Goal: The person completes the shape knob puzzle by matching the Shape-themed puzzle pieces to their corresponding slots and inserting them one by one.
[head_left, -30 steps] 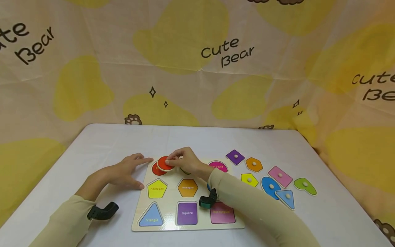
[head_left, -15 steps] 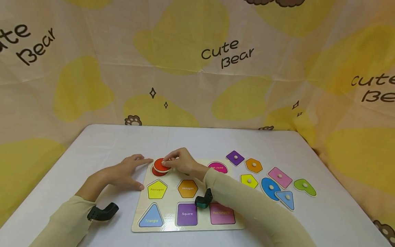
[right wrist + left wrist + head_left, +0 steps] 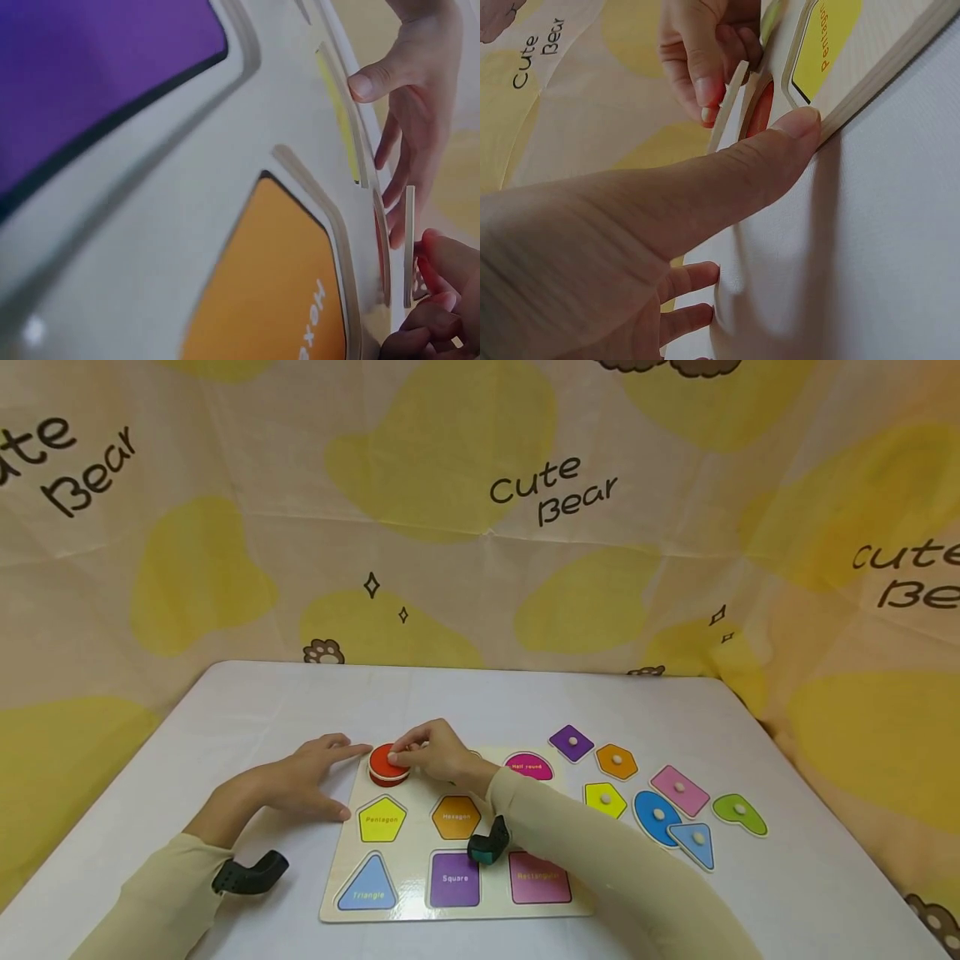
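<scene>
My right hand [image 3: 442, 755] pinches a round red puzzle piece [image 3: 381, 763] by its knob. The piece hovers close over the red circle recess at the far left corner of the wooden shape board [image 3: 408, 893]; a strip of the recess shows below it. In the left wrist view the piece's pale edge [image 3: 727, 105] stands tilted above the red recess [image 3: 760, 111]. My left hand [image 3: 300, 781] rests at the board's left edge, fingers spread, its thumb against the rim [image 3: 799, 124] and its index fingertip at the far corner.
Several knobbed pieces lie on the white table right of the board: a purple square [image 3: 572, 742], an orange hexagon [image 3: 617, 762], a pink rectangle [image 3: 679, 791], a green one [image 3: 740, 814]. A blue triangle [image 3: 693, 845] overlaps a blue piece [image 3: 652, 817]. A patterned cloth [image 3: 450, 568] hangs behind.
My right hand has moved left with the red piece, which now covers more of the circle recess. The left hand has stayed at the board's edge.
</scene>
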The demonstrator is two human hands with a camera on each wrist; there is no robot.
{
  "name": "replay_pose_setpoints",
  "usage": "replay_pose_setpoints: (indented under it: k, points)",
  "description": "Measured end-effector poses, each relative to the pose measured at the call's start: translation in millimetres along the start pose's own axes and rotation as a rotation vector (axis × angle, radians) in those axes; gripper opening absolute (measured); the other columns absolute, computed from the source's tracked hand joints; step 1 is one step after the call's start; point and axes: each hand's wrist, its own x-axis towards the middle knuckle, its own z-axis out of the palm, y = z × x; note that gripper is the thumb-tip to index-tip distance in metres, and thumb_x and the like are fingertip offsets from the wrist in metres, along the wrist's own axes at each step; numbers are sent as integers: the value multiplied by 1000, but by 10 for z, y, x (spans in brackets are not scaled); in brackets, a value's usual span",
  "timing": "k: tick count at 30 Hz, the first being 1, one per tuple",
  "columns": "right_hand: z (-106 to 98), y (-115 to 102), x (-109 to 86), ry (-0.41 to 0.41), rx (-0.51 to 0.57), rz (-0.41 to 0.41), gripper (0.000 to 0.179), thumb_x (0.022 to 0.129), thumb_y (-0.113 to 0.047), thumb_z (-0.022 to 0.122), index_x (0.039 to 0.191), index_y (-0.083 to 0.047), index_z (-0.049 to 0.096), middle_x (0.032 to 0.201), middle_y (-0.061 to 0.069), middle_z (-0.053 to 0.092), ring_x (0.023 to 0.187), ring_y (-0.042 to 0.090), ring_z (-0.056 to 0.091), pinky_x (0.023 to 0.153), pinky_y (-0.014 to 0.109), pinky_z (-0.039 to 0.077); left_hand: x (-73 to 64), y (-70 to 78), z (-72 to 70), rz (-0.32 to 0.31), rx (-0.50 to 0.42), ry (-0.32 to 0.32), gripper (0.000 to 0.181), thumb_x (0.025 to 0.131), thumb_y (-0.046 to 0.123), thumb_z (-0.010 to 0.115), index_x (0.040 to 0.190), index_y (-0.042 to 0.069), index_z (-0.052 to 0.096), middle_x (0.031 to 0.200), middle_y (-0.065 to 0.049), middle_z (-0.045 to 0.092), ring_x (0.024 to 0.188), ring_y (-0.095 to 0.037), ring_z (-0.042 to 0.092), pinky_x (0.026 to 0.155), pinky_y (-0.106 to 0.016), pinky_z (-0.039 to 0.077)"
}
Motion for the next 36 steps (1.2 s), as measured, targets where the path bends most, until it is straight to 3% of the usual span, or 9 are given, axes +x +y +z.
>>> replay_pose_setpoints:
  k: [5,13,28,36]
  points:
    - [15,27,15,-15,-24,10,13,89,-18,78,96,-8,80,97,3,70,91,13,52,70,20,40,3,-4,4,-3,-9,-7,95,73,43,87,153,18,43,157,-31,33,141,-56,31,105,-78,36]
    - [26,56,-5,-24,-48,22,9,89,-19,78,93,-11,80,96,0,70,92,13,53,73,20,43,-8,-2,25,-3,-20,-10,95,72,44,88,153,18,44,156,-32,33,142,-57,29,106,-78,35]
    - [75,-13,-11,22,-173,3,9,89,-19,79,92,-12,81,82,-2,64,84,11,52,67,20,39,-8,30,-7,7,-9,3,95,73,41,88,153,16,44,155,-32,34,141,-57,32,107,-76,36]
    - [79,-27,-5,26,-215,37,8,89,-22,78,92,-14,81,88,-2,67,88,12,53,70,21,42,12,22,-3,7,-5,1,95,72,43,88,153,16,44,155,-32,35,141,-56,32,106,-76,37]
